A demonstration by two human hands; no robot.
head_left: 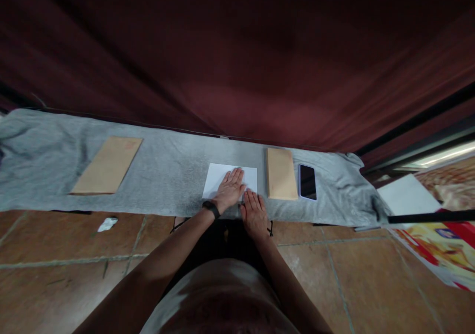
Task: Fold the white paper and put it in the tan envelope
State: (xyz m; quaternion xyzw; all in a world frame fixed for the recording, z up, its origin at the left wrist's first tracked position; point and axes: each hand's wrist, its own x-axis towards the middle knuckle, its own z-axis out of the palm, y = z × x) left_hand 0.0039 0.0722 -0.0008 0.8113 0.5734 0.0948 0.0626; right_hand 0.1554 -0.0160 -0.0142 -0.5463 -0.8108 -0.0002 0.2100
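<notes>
A white sheet of paper (217, 177) lies on a grey cloth (166, 175) spread over the floor. My left hand (230, 188), with a dark band on its wrist, lies flat on the paper, fingers stretched out. My right hand (253, 211) rests flat at the paper's near right corner and the cloth's front edge, fingers together and extended. Neither hand holds anything.
A brown envelope (107, 166) lies on the cloth at the left, another brown envelope (281, 173) just right of the paper, then a dark phone (308, 181). A dark red curtain (237, 62) hangs behind. White paper (407, 195) and a colourful print (441, 247) lie at right; a white scrap (107, 223) on the tiles.
</notes>
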